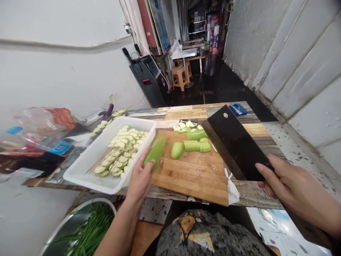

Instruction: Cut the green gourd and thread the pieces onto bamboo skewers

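Note:
My left hand [140,177] is closed around a long green vegetable piece [155,153] at the left edge of the wooden cutting board [191,174]. My right hand [287,188] grips the handle of a broad dark cleaver [234,142], its blade raised and tilted over the board's right side. Cut green chunks [193,144] lie at the far end of the board, with thin slices [183,125] behind them.
A white tray [87,174] left of the board holds skewered slices [119,149]. More skewers [106,121] lie behind it beside plastic bags [45,131]. A metal bowl of green chives [87,231] stands below. A blue object [238,109] lies at the table's far edge. Stools stand down the corridor.

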Demonstrator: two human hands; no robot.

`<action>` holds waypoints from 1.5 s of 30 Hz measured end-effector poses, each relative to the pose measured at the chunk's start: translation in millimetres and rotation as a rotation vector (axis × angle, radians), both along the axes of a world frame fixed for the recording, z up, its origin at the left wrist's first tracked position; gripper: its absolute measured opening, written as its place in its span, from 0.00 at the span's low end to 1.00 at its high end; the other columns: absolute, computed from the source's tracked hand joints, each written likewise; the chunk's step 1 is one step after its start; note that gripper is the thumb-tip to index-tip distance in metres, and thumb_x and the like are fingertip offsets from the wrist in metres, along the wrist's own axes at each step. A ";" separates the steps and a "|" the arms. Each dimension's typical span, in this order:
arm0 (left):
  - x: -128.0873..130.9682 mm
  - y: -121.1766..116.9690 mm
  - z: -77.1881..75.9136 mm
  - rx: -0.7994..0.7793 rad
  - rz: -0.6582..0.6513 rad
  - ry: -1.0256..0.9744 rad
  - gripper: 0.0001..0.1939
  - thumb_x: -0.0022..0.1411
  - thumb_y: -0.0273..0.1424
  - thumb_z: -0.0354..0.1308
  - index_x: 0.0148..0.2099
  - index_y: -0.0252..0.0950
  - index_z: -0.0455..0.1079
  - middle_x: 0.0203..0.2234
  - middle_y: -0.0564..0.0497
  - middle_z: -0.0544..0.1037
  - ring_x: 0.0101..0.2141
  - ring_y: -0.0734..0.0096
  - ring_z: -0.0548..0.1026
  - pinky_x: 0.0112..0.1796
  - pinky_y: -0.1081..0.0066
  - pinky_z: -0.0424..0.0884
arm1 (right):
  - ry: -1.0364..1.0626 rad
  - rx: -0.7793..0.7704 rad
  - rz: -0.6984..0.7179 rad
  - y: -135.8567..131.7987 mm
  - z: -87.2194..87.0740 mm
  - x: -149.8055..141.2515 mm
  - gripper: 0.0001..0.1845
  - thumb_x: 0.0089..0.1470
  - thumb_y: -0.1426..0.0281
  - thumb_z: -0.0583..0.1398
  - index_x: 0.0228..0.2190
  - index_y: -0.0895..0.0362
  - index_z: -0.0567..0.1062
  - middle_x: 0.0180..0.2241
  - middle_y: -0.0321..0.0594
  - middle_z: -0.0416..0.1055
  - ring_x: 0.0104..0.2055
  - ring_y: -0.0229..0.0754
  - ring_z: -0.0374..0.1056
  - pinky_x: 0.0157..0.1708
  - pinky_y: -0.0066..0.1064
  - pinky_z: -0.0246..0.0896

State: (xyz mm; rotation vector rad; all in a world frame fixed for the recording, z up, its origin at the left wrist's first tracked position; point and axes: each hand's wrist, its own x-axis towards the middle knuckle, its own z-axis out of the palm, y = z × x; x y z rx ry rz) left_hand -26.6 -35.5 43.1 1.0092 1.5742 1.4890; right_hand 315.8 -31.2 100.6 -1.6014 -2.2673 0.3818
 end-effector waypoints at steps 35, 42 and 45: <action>-6.5 -14.3 2.1 -0.069 -0.495 1.346 0.24 0.57 0.44 0.49 0.50 0.34 0.65 0.40 0.39 0.73 0.42 0.54 0.71 0.42 0.58 0.66 | -0.192 -0.057 0.076 -4.5 -4.2 -14.3 0.10 0.59 0.66 0.44 0.32 0.58 0.61 0.16 0.33 0.63 0.16 0.39 0.62 0.17 0.27 0.46; 51.5 17.2 -13.3 0.224 -0.883 1.355 0.20 0.61 0.35 0.45 0.54 0.35 0.60 0.46 0.41 0.68 0.47 0.59 0.66 0.45 0.59 0.64 | -0.328 -0.102 0.105 -15.3 -7.5 -17.5 0.13 0.59 0.67 0.42 0.34 0.59 0.62 0.17 0.37 0.66 0.16 0.40 0.62 0.17 0.27 0.41; 57.5 18.8 -14.5 0.189 -0.826 1.388 0.19 0.62 0.35 0.45 0.53 0.33 0.61 0.41 0.40 0.70 0.42 0.58 0.68 0.42 0.58 0.65 | -0.357 -0.098 0.109 -20.3 -7.4 -17.4 0.13 0.58 0.67 0.43 0.34 0.60 0.63 0.15 0.37 0.66 0.15 0.40 0.61 0.16 0.27 0.40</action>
